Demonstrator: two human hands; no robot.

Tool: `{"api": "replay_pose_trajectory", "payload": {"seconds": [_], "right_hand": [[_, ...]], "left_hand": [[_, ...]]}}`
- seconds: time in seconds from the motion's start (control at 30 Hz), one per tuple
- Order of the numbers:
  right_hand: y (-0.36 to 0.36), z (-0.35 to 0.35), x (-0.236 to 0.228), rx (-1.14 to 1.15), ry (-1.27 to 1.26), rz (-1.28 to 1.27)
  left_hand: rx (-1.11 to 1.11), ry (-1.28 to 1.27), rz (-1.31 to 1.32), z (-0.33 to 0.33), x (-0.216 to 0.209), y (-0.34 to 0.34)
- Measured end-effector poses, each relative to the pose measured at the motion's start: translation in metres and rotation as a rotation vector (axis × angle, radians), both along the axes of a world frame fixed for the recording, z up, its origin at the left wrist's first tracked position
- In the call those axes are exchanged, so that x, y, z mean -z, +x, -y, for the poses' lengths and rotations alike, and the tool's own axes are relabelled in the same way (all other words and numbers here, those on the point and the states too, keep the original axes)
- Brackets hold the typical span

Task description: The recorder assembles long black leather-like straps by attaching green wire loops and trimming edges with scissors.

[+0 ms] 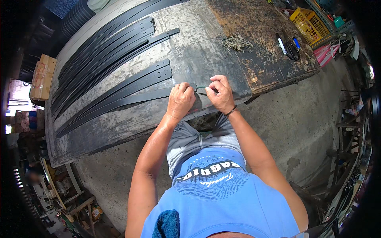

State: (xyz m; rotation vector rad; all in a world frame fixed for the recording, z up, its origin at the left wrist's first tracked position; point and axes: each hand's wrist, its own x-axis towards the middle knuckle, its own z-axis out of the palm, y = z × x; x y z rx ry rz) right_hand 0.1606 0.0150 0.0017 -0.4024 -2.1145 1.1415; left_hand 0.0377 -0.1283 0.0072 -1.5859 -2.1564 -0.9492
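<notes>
Hands [181, 99] pinched, left on strip [145, 96], right [222, 96] on cord [201, 87]

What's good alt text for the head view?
The person's left hand holds a black strip near its end on a worn table; the right hand pinches a thin dark strand. More black strips lie to the left.

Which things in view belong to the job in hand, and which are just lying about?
In the job:
black strip, in the left hand
thin cord, pinched by the right hand
other strips, likely, being alike
strand pile, perhaps, looking cord-like

Apparently lying about:
yellow crate
cardboard box
pink plastic
</notes>
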Motion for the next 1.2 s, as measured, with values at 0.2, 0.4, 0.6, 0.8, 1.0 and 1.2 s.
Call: {"api": "replay_pose_trajectory", "payload": {"seconds": [0.2,0.4,0.6,0.8,1.0,1.2], "right_hand": [[0.001,0.003,-0.010,-0.018,0.009,0.056],[0.000,0.002,-0.005,-0.021,0.073,0.029],[-0.001,0.002,-0.007,-0.022,0.139,-0.005],[-0.001,0.002,-0.005,-0.021,0.134,0.008],[-0.001,0.007,-0.015,0.001,-0.011,0.075],[-0.001,0.004,-0.009,-0.002,0.029,0.021]], "left_hand": [[-0.004,-0.015,0.004,0.000,-0.004,0.001],[0.004,-0.004,0.017,0.001,-0.006,0.002],[-0.001,0.008,0.009,0.000,-0.004,0.001],[-0.002,-0.006,0.026,0.000,-0.006,0.002],[0.006,0.061,0.069,0.003,0.000,-0.002],[0.162,0.042,0.202,0.023,-0.006,-0.005]]}}
